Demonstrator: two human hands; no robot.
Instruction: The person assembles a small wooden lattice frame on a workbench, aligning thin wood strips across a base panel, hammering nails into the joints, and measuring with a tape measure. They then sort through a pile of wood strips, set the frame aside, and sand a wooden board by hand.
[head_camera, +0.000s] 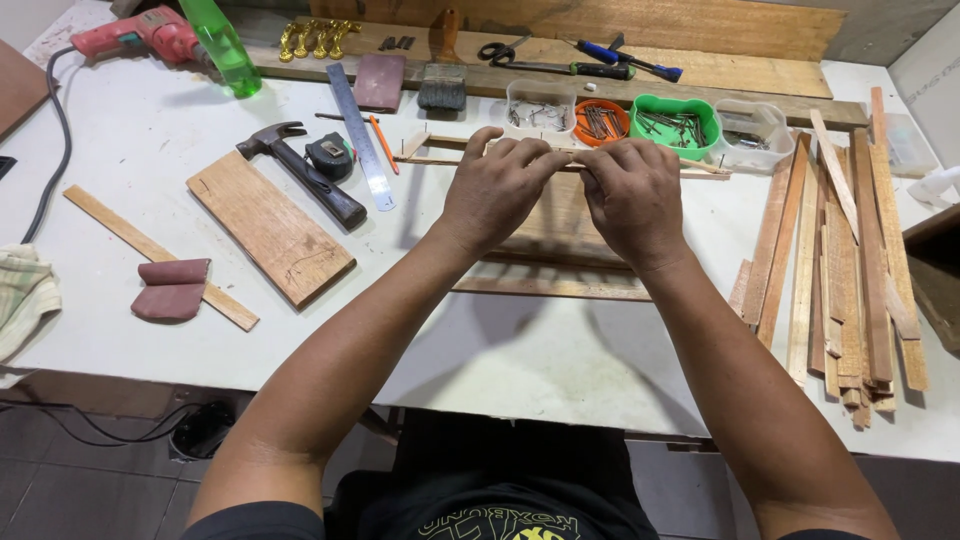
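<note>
Right now both hands meet over a thin wooden strip (640, 166) that lies crosswise near the far half of the white surface (520, 350). The left hand (497, 190) curls over it, fingers (520, 160) pinched down on the strip; the right hand (632, 195) does the same just beside it, knuckles almost touching. Beneath them sits a flat frame of pale slats (545, 285), rough-sawn and matte. To the left lie a broad plank (270, 228), a dark-handled hammer (300, 172), a round tape measure (330, 156) and a steel ruler (362, 138). Small plastic tubs of nails (665, 125), clear, orange and green, stand just beyond the strip. A loose stack of narrow slats (850, 270) lies at the right.
</note>
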